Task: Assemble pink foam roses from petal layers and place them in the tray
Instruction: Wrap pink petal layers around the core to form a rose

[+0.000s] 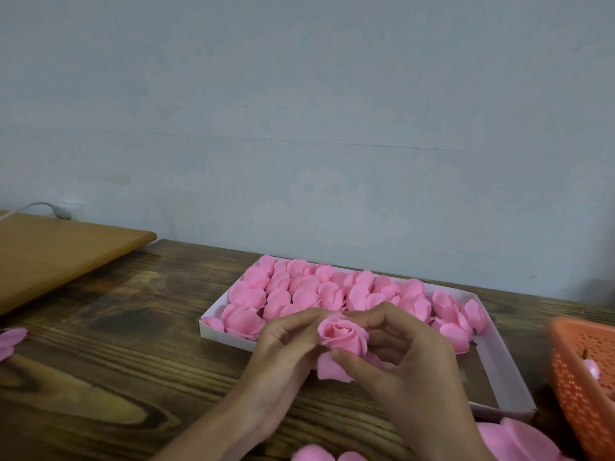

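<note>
A pink foam rose (342,337) sits between both hands, just in front of the tray. My left hand (283,354) pinches it from the left, and my right hand (399,357) curls round it from the right and below. A loose outer petal (331,369) hangs down under the bud. The shallow white tray (499,354) lies behind the hands, with several pink roses (299,294) filling its left and far parts. Its near right corner shows bare brown bottom.
An orange perforated basket (585,377) stands at the right edge with something pink inside. Loose pink petal layers (519,437) lie at the bottom right, and more pink petals (10,341) lie at the far left. A lighter wooden board (60,251) lies at the back left.
</note>
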A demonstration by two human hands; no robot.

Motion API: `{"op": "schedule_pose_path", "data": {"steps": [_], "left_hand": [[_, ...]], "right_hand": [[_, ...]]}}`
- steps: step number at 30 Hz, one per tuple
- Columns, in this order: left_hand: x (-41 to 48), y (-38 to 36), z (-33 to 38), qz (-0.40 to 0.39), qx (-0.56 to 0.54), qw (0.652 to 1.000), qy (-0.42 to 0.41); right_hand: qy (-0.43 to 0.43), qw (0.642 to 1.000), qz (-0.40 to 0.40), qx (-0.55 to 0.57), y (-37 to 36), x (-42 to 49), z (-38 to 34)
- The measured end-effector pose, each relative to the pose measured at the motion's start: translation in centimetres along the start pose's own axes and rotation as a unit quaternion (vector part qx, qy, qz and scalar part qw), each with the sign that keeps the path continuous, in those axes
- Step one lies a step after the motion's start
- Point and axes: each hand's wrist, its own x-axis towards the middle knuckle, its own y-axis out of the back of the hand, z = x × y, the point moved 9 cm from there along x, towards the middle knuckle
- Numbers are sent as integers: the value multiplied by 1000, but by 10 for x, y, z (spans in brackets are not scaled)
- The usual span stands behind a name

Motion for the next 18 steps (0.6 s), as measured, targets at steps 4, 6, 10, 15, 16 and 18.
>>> {"op": "schedule_pose_path", "data": {"steps": [4,6,10,15,16,18], "left_hand": [[2,3,-3,1,-16,1000,0],[2,5,-5,5,-29,1000,11],[0,3,-13,-5,14,999,46],[0,8,-18,11,84,995,45],[0,10,-18,17,83,995,44],[2,14,-19,31,72,996,42]], "right_hand": [[5,1000,11,17,2,2,0],[2,999,25,46,9,6,1],[-16,993,64,100,23,11,5],[-53,980,86,174,27,13,16],[-60,978,87,182,26,13,17],[-74,974,86,197,26,12,19]]}}
